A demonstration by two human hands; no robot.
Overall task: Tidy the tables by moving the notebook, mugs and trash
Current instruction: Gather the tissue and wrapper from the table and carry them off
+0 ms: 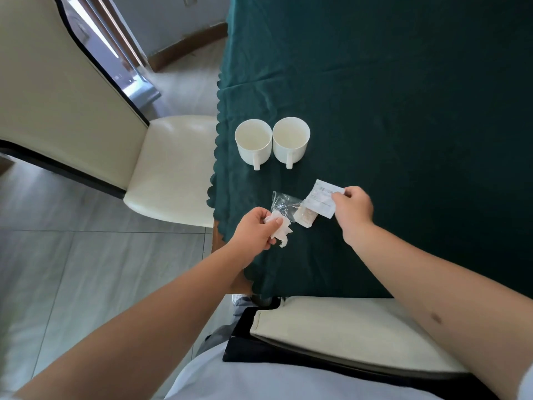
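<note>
Two white mugs stand side by side on the dark green tablecloth (403,111), the left mug (253,141) and the right mug (290,140), handles toward me. In front of them lies trash. My left hand (255,229) is closed on a crumpled white tissue (281,230), beside a clear plastic wrapper (282,204). My right hand (353,210) pinches a white printed packet (321,199) by its right edge. A small brownish packet (307,217) lies under that one. No notebook is in view.
A cream chair (170,168) stands at the table's left side, its tall back toward the far left. A second cream chair (346,327) is tucked in at the near edge, right in front of me. Grey tiled floor lies at the left.
</note>
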